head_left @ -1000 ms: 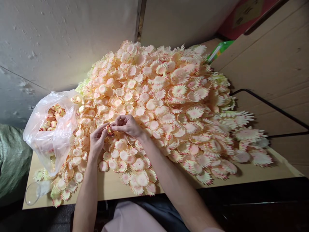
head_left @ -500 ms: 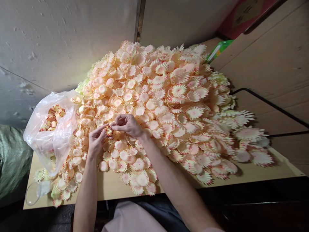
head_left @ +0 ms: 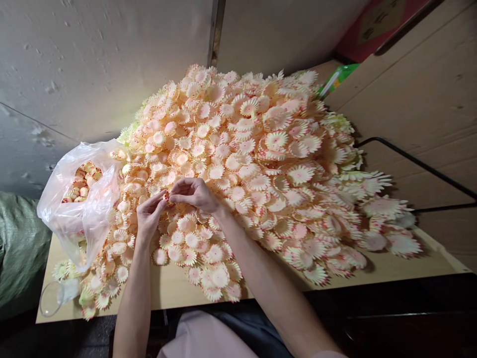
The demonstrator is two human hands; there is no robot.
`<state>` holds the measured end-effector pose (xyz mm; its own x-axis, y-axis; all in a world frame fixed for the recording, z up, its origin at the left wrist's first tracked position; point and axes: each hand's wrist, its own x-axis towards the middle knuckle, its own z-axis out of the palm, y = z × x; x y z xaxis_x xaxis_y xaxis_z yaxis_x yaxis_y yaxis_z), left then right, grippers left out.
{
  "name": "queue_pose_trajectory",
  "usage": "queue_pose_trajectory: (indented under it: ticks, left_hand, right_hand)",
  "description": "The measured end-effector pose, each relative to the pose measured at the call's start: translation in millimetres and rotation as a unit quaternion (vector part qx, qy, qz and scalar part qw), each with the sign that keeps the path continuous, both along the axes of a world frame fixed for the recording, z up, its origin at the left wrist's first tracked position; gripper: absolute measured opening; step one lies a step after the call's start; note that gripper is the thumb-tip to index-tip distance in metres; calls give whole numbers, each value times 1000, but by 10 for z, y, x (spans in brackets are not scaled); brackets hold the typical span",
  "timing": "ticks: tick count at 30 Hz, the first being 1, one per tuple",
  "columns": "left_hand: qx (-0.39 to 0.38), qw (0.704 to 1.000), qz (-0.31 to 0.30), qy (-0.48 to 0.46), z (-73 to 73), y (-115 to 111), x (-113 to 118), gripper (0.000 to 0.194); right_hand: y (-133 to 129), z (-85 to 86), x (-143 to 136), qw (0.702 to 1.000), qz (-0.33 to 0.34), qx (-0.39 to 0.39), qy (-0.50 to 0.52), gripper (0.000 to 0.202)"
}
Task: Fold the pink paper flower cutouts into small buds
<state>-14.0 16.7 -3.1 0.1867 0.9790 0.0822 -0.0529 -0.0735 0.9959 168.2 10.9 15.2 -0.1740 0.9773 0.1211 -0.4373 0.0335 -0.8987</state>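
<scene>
I'd squeeze lightly to avoid creasing, my left hand (head_left: 148,214) and right hand (head_left: 199,195) both pinching one small, red-and-cream, plastic-looking piece (head_left: 166,197).

One left hand (head_left: 148,217) and one right hand (head_left: 200,196), one small piece (head_left: 166,197) at their grip, flower-shaped pieces (head_left: 276,140) beyond counting, one worktop (head_left: 175,286), one plastic bag (head_left: 97,219), over a dozen rolled pieces (head_left: 88,174) inside, one green sack (head_left: 20,248).
</scene>
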Motion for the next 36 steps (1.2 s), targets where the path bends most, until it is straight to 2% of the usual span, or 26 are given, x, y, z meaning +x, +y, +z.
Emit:
queue_pose_trajectory:
  ticks: [6,12,17,22,26,36]
  left_hand:
    - [-3,999,-30,-10,-20,-8,-29,40]
    - [3,1000,-23,4,-21,-3,-20,40]
    - [68,997,-6,28,-39,43,-4,37]
    - [125,990,-5,63,-14,65,2,35]
    - [116,992,-9,55,-20,39,19,45]
    - [72,995,3,71,42,-54,77,38]
  right_hand:
    - [9,-3,11,1000,23,-15,9,35]
    - [11,-41,8,1000,9,5,-20,27]
    - [23,-128,-21,995,-12,49,-82,19]
    - [15,-123,-32,994,-33,61,-81,19]
    - [4,-95,-36,993,-48,62,-85,18]
    - [11,-73,9,993,-71,47,-76,18]
